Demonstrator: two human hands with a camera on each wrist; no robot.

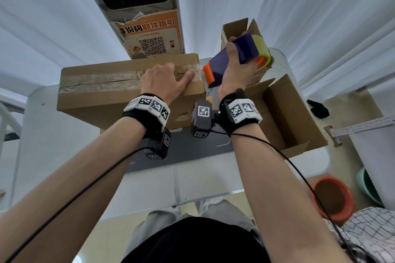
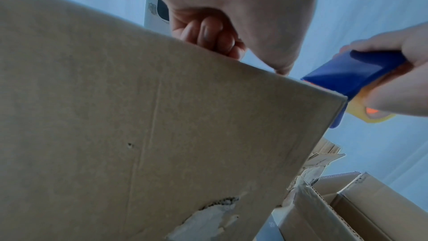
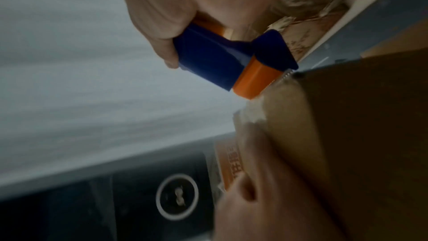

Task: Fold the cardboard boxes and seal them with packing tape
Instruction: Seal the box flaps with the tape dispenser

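A closed cardboard box point(image 1: 102, 100) lies on the table with clear tape point(image 1: 96, 82) along its top seam. My left hand point(image 1: 168, 79) rests on the right end of the box top. Its thumb lies straight on the tape and its fingers point(image 2: 208, 32) are curled in, holding nothing. My right hand point(image 1: 237, 68) grips a blue tape dispenser point(image 1: 222, 60) with a yellowish roll, raised just past the box's right end. The dispenser's orange blade end point(image 3: 254, 80) is next to the box's taped corner point(image 3: 273, 102).
An open cardboard box point(image 1: 288, 117) stands at the right, another point(image 1: 237, 28) behind the dispenser. The white table point(image 1: 64, 145) carries a grey mat point(image 1: 192, 151). A kiosk with an orange QR poster point(image 1: 151, 38) rises behind. An orange basin point(image 1: 333, 196) sits on the floor at right.
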